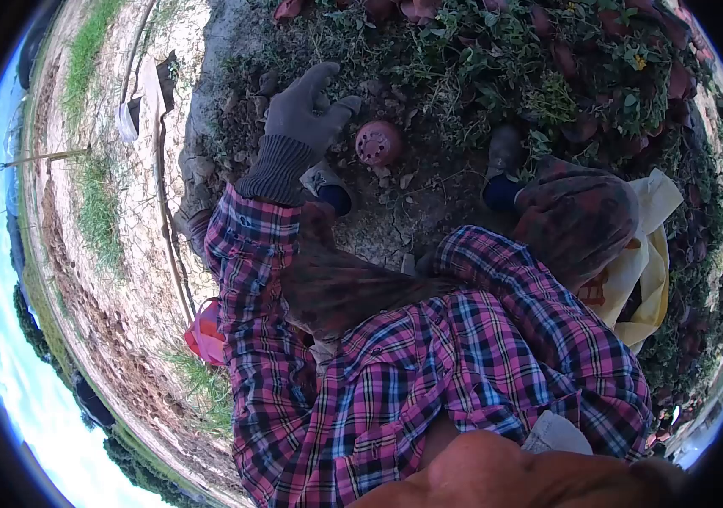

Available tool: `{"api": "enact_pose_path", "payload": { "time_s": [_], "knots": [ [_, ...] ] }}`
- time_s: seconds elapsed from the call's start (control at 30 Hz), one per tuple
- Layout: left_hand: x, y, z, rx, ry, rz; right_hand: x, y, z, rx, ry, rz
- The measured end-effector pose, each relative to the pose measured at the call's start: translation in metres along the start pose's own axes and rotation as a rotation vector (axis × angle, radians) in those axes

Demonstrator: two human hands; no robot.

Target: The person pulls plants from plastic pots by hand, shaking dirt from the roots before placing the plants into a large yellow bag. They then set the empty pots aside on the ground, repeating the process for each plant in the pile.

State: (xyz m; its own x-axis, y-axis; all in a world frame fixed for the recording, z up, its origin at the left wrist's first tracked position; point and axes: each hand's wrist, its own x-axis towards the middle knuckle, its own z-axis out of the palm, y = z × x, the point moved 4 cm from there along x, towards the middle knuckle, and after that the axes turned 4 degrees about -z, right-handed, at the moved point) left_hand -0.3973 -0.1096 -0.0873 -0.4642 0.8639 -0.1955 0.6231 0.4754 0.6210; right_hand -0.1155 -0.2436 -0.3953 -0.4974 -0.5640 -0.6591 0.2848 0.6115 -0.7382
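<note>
Grey-gloved left hand (306,114) open, fingers spread, gripping nothing, held out over bare cracked soil (395,216). Small round reddish-brown perforated cap-shaped object (378,142) lying on the soil at 4 o'clock of that hand, just beside the thumb; seemingly a thin gap between them, hard to be sure through the lens warp. Right hand hidden somewhere past the raised knee in dark red patterned trousers (577,212); open or closed cannot be told. Pink-and-blue plaid shirt sleeve (247,279) running up to the glove cuff. One dark shoe (327,186) at 6 o'clock of the glove, another dark shoe (503,152) at 3 o'clock of the perforated object. Cream-yellow cloth bag (653,254) at 3 o'clock of the knee. Red-pink plastic bag (205,334) at 9 o'clock of the torso. Low green plants with dark red leaves (530,59) at 12 to 2 o'clock.
</note>
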Motion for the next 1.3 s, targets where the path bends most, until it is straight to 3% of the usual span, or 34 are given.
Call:
{"api": "enact_pose_path", "payload": {
  "time_s": [0.13, 0.23, 0.27, 0.4, 0.6, 0.8, 0.93, 1.0, 1.03, 1.07, 1.1, 1.17, 1.23, 1.3],
  "knots": [
    [0.014, -0.013, -0.009, 0.325, 0.126, 0.078, 0.020, 0.018, 0.020, 0.033, -0.064, -0.080],
    [0.007, -0.029, -0.012, 0.511, 0.105, -0.090, 0.030, 0.022, 0.024, 0.066, -0.113, -0.135],
    [0.010, -0.030, -0.011, 0.487, 0.028, -0.139, 0.027, 0.021, 0.020, 0.097, -0.133, -0.132],
    [0.034, -0.029, -0.004, 0.378, 0.039, -0.056, 0.004, 0.017, -0.023, 0.170, -0.180, -0.098],
    [0.085, -0.051, -0.002, 0.443, -0.164, -0.177, -0.029, -0.009, -0.148, 0.162, -0.012, 0.047],
    [0.130, -0.028, 0.012, 0.527, -0.354, -0.113, -0.023, 0.001, -0.172, 0.154, 0.104, 0.143],
    [0.133, -0.027, 0.005, 0.544, -0.361, -0.072, -0.042, -0.003, -0.198, 0.154, 0.087, 0.189],
    [0.131, -0.030, -0.001, 0.508, -0.288, -0.074, -0.068, 0.010, -0.242, 0.221, 0.329, 0.206],
    [0.128, -0.031, -0.003, 0.501, -0.283, -0.088, -0.087, 0.024, -0.278, 0.227, 0.714, 0.094],
    [0.127, -0.033, -0.005, 0.496, -0.274, -0.103, -0.130, 0.015, -0.325, 0.290, 0.991, 0.250],
    [0.126, -0.033, -0.007, 0.490, -0.263, -0.115, -0.162, 0.015, -0.369, 0.082, 1.286, 0.316],
    [0.125, -0.031, -0.009, 0.448, -0.312, -0.118, -0.209, 0.027, -0.437, -0.104, 1.605, 0.574],
    [0.124, -0.030, -0.007, 0.463, -0.328, -0.106, -0.217, 0.083, -0.472, -0.228, 1.645, 0.805],
    [0.123, -0.031, -0.004, 0.511, -0.336, -0.092, -0.214, 0.113, -0.465, -0.234, 1.375, 0.866]
  ]
}}
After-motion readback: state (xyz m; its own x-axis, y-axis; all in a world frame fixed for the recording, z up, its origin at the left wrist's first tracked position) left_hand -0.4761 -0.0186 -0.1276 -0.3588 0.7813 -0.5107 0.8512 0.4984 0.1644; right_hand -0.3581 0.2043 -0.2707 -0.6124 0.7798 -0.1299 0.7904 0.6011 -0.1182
